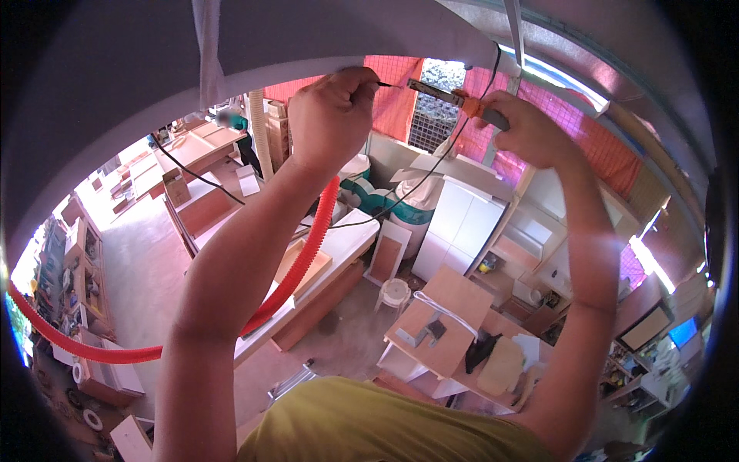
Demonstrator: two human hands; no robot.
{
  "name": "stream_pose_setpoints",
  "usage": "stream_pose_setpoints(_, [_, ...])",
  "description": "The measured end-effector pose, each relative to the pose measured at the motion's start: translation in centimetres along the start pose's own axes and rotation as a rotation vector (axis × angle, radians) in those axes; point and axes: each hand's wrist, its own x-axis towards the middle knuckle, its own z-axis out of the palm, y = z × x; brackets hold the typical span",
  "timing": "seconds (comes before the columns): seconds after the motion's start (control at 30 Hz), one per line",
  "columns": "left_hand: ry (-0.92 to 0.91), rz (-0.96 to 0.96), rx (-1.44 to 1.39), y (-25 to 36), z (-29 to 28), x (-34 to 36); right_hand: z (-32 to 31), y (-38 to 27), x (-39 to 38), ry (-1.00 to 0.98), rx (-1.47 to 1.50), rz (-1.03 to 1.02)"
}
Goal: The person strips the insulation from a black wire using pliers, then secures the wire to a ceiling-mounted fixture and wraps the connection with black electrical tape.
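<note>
Both my arms are raised high in front of me. My left hand [336, 112] is closed in a pinch on a thin black wire [384, 84], whose short end sticks out to the right. Across a small gap, my right hand [531, 127] grips a utility knife [446, 94] with an orange and grey handle. Its long narrow metal end points left at the wire and seems apart from it. A loose black cable [431, 171] hangs from the ceiling beside the knife. I cannot tell whether it joins the wire in my left hand.
A grey curved ceiling panel [262, 31] hangs just above my hands. Red corrugated tubing [296, 277] loops behind my left arm. Below are a long workbench [315, 289], a white stool [394, 293] and a white cabinet [462, 223]. Another person [245, 138] stands far left.
</note>
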Motion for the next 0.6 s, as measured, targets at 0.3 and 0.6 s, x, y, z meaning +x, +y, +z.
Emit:
stream_pose_setpoints(0.3, [-0.013,-0.064,-0.048,0.6,0.4,-0.1,4.9,0.4,-1.6,0.899,-0.88,-0.078])
stream_pose_setpoints(0.6, [-0.022,-0.103,-0.048,0.7,0.3,-0.3,6.4,0.3,0.5,1.053,-0.892,-0.1])
